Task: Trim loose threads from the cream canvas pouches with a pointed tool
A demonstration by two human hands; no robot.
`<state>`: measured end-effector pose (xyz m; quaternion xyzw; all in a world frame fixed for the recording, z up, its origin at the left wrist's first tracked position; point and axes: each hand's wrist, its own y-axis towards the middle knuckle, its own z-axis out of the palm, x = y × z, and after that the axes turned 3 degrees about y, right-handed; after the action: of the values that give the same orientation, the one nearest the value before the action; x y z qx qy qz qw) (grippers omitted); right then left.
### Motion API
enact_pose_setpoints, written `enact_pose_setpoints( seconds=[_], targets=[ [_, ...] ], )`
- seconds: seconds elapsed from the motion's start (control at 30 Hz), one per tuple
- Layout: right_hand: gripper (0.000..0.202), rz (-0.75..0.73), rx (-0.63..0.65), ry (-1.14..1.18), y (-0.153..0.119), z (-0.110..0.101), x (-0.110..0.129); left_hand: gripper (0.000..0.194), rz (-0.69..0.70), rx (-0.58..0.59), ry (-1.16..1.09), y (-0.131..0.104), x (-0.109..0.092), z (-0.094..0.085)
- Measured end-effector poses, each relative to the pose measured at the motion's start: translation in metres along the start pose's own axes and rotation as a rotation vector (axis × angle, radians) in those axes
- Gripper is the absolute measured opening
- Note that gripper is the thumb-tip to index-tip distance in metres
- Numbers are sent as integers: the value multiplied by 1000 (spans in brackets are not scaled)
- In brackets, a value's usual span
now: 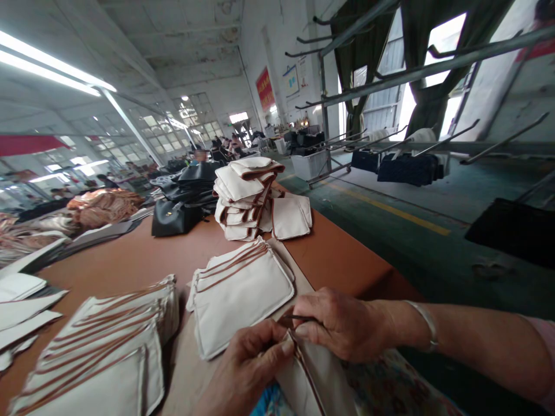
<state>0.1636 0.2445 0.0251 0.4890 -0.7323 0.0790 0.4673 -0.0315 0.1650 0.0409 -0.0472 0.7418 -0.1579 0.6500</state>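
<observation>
While a low stack of flat, cream fabric pieces with brown trim (243,294) lies on the brown-covered tabletop (364,260), a single cream fabric piece with a narrow brown-edged seam (332,378) is held up on the near side of that stack, toward its right. By judgement, the step in hand is close work at the upper end of this seam, where a slim, dark, stick-like tool (300,317) is held just beside the fabric; whether its tip touches the seam cannot be told. For the next move, a firm hold of the seam and fine control of the tool seem to be called for, as the edge is narrow and could slip.

By the left hand (254,358), in front of the stack, the seam's end is pinched, thumb and fingers drawn together on the cloth. By the right hand (327,323), to the right of the stack's near corner, the tool is clamped between thumb and curled fingers; whether the cloth is also gripped there cannot be told. Behind the stack, a taller pile of folded cream pieces (243,193) is seen.
</observation>
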Motion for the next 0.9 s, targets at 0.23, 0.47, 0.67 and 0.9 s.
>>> enact_pose_setpoints(
  seconds=[0.23, 0.47, 0.67, 0.9],
  targets=[
    [20, 99, -20, 71, -2, 3, -7, 26, -86, 11, -99, 3, 1, 10],
    [36, 554, 36, 847, 1, 0, -9, 27, -36, 83, -191, 6, 11, 12],
    [41, 405, 77, 652, -6, 0, -13, 25, -43, -6, -128, 7, 10, 16],
    [10, 428, 59, 507, -4, 1, -10, 31, -21, 1, -61, 12, 17, 18]
  ],
)
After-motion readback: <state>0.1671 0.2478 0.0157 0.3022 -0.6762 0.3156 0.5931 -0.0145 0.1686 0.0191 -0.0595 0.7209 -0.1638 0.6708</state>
